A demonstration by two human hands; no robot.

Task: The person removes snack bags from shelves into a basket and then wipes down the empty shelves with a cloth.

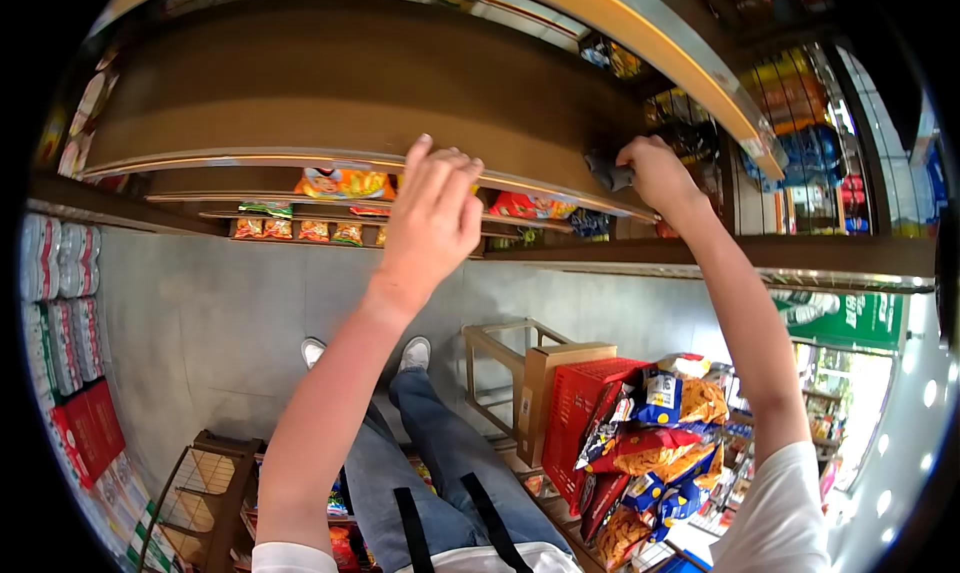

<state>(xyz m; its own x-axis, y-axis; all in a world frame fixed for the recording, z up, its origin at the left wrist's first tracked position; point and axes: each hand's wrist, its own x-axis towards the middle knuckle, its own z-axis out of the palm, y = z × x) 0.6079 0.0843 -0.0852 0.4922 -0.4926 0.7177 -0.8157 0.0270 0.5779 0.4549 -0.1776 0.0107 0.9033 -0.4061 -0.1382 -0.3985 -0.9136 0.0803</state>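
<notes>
My right hand point(660, 178) is closed round a bunched dark grey cloth point(610, 171) at the right end of a wide brown shelf point(380, 78). The cloth lies against the shelf surface, partly hidden by my fingers. My left hand point(432, 208) is at the front edge of the same shelf, fingers stretched out and slightly apart, holding nothing. Below that edge, orange snack packets point(345, 183) and red packets point(530, 205) lie on a lower shelf, on either side of my left hand.
A red basket point(572, 413) heaped with snack bags point(655, 448) stands low on the right, beside a cardboard box point(535, 398) and a metal frame point(490, 373). Bottled drinks point(65, 263) are stacked at the far left. Wire racks point(795, 123) with goods stand at upper right.
</notes>
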